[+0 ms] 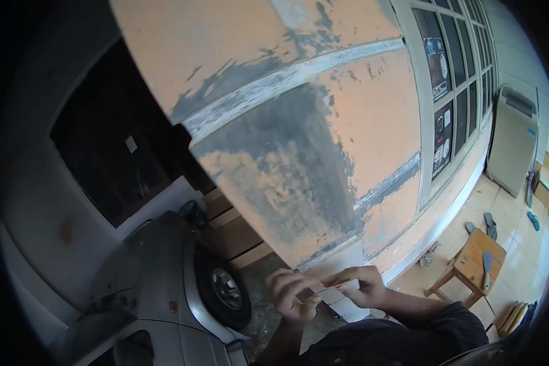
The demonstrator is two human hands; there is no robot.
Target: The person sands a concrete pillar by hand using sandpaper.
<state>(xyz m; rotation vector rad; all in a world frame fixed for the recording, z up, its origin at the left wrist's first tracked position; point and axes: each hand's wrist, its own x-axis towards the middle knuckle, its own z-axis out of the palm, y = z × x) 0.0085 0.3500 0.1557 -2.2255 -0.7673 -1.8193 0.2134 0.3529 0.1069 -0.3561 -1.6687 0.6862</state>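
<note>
Both hands are close together low in the middle of the view, in front of the wall's lower edge. My left hand (291,295) has its fingers curled at the left side of a small thin sheet (329,295), pale with a brownish edge. At the sheet's right side, my right hand (361,285) pinches it between thumb and fingers. Behind the hands stands the orange wall (378,104) with grey scraped patches and white bands. A white panel (348,259) shows at its foot.
A grey vehicle (158,287) with a dark wheel stands at the left. On the right, a wooden stool (470,256) carries a scraper (487,268). Slippers (490,226) lie on the tiled floor near a beige appliance (511,140). A paned window (451,91) is set in the wall.
</note>
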